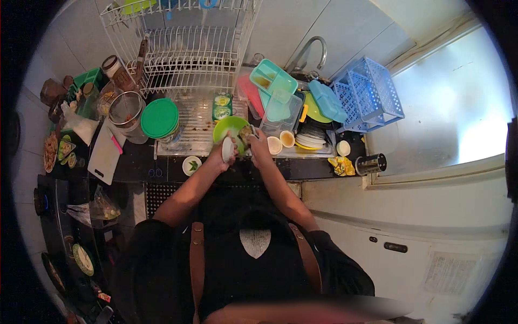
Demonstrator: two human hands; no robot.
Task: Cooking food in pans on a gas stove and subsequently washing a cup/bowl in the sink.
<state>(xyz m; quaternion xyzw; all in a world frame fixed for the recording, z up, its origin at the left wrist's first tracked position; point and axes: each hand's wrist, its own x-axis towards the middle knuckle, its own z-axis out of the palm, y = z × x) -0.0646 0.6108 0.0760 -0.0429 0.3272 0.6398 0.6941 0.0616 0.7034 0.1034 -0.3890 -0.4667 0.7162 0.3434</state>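
My left hand [222, 153] grips a small white bowl [228, 150], tilted on its side, in front of the lime-green bowl [220, 126]. In my right hand [259, 146] is a worn sponge [245, 133], held over the right side of that green bowl; a pale edge of something shows beside the sponge, too small to name. The green bowl rests at the right end of the ribbed metal drainboard [192, 121], just below a green dish-soap pack [222, 106]. Two small white cups [274, 145] with residue stand right of my right hand.
Lunch boxes [275, 81], stacked plates [311, 139] and a blue plastic rack [368, 95] crowd the sink at the right, below the faucet [319, 44]. A wire dish rack [190, 60] stands behind. Leftward are a green-lidded tub [160, 118], a strainer [125, 108] and a cutting board [106, 154].
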